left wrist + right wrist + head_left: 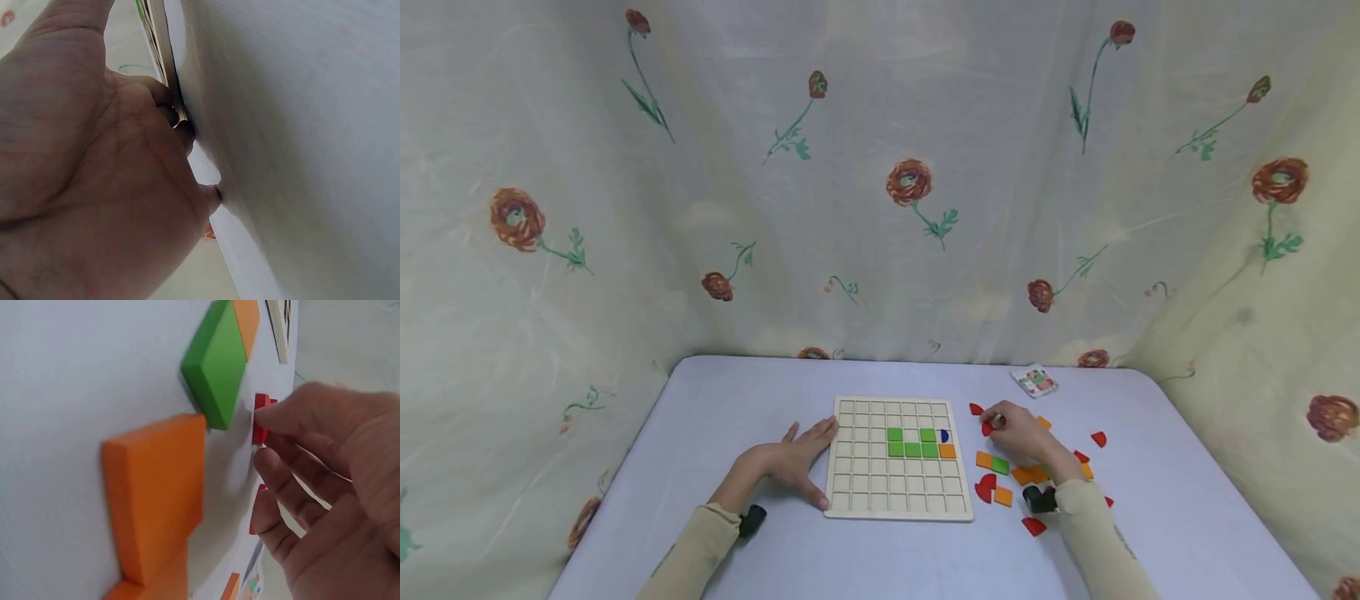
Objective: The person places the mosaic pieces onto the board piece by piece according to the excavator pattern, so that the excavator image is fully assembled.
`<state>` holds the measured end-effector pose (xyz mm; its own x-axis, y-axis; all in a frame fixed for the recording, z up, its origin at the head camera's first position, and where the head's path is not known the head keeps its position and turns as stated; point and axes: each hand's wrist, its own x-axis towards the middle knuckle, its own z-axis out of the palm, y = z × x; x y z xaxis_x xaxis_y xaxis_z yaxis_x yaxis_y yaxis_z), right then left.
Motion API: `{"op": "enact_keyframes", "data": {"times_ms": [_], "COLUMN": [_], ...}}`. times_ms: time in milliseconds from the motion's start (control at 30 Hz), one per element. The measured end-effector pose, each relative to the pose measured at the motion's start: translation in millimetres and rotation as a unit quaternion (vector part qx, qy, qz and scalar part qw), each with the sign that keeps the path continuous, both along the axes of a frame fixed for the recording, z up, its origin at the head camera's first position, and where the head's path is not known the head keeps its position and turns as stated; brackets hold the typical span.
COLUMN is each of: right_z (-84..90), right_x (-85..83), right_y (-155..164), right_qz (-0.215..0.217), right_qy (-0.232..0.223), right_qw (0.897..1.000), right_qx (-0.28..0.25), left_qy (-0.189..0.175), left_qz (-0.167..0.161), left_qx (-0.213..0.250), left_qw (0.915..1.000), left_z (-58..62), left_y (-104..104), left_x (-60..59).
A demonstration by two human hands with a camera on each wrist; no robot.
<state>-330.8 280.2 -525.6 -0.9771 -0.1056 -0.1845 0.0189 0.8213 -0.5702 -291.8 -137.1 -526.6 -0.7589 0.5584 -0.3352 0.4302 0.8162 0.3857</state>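
The left hand (790, 462) lies flat with fingers straight, its fingertips touching the left edge of the wooden grid board (850, 487). To its right, past the board's green tiles (912, 450), the right hand (1018, 431) pinches a red quarter-circle piece (987, 428) at its fingertips, on the board side of that hand; loose orange and green pieces (992, 463) lie just beneath its palm.

A makeshift recording booth: flowered curtains (910, 183) enclose a covered table (737, 400).
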Motion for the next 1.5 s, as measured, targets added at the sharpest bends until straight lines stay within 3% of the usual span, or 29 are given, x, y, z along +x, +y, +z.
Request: {"op": "enact_keyframes", "data": {"times_ms": [200, 467, 633, 900, 1167, 1500], "right_z": [-5.9, 0.5, 8.9, 13.1, 6.6, 3.9], "right_x": [0.6, 2.2, 1.4, 1.6, -0.3, -4.0], "right_y": [2, -3, -19, -63, -97, -108], "right_qz": [0.006, 0.013, 0.048, 0.121, 0.182, 0.181], "right_qy": [0.008, 0.039, 0.078, 0.093, 0.081, 0.065], "right_qw": [1.000, 0.999, 0.995, 0.987, 0.979, 0.981], "right_qx": [0.003, -0.020, -0.029, -0.047, -0.038, -0.015], "left_qy": [-0.001, 0.001, 0.001, -0.001, 0.000, 0.001], "left_qz": [-0.003, 0.002, 0.002, 0.002, -0.001, -0.001], "left_qx": [-0.002, -0.003, -0.003, -0.003, -0.004, -0.002], "left_qw": [1.0000, 1.0000, 1.0000, 1.0000, 1.0000, 1.0000], "left_z": [-2.4, -2.0, -1.0, 2.4, 3.0, 0.0], "left_y": [-1, 0, 0, 1, 1, -1], "left_x": [0.3, 0.7, 0.8, 0.9, -0.2, -0.7]}}
